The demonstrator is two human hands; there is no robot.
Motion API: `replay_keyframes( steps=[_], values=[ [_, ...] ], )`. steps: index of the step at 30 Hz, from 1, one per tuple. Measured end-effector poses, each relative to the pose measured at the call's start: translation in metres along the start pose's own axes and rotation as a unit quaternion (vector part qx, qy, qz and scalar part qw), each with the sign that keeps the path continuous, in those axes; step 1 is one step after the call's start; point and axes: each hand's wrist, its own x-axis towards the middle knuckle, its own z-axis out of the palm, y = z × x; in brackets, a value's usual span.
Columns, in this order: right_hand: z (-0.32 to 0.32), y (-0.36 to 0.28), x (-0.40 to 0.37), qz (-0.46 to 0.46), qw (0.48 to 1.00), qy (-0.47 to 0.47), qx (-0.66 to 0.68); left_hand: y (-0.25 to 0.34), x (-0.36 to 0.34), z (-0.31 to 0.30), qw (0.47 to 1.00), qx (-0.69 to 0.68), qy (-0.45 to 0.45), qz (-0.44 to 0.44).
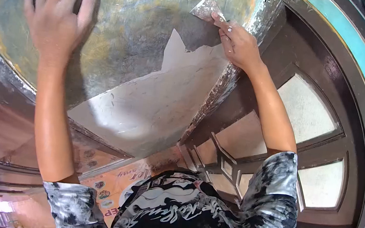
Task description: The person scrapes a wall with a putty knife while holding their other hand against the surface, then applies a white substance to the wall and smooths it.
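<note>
My left hand (58, 17) lies with fingers spread at the mottled green and yellow wall (134, 28). It holds nothing, and white specks dot its fingers. The fingertips run past the top of the view. My right hand (242, 45) is closed round a putty knife (205, 9), one finger stretched along its blade. Whitish smears cover the blade, which is at the wall's surface near the right edge; its handle is mostly hidden. Below the knife, a smooth pale grey area (147, 102) meets the mottled wall along a jagged border.
To the right, a brown door (294, 50) with pale panels stands beside the white-spattered corner edge (215, 97). Brown woodwork (6, 108) borders the wall at the left. An orange printed banner (109, 187) shows low down, behind my torso.
</note>
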Motion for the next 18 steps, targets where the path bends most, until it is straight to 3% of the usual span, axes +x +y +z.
replay_keyframes(
  steps=[3, 5, 9, 13, 18],
  values=[
    [-0.013, 0.016, 0.026, -0.084, 0.995, 0.053, -0.018, 0.022, -0.019, 0.005, 0.998, 0.017, 0.033, -0.055],
    [-0.026, -0.008, 0.025, -0.046, 0.998, 0.014, 0.029, 0.033, -0.036, -0.006, 0.994, -0.007, 0.002, -0.110],
    [-0.020, -0.033, -0.002, 0.011, 0.991, 0.031, 0.132, 0.041, -0.065, -0.007, 0.992, -0.059, -0.021, -0.108],
    [-0.018, -0.026, -0.010, 0.038, 0.984, -0.027, 0.172, 0.051, -0.087, -0.007, 0.988, -0.069, -0.043, -0.134],
    [-0.028, -0.030, 0.003, 0.001, 0.985, -0.053, 0.163, 0.073, -0.107, -0.006, 0.974, -0.097, -0.087, -0.186]
  ],
)
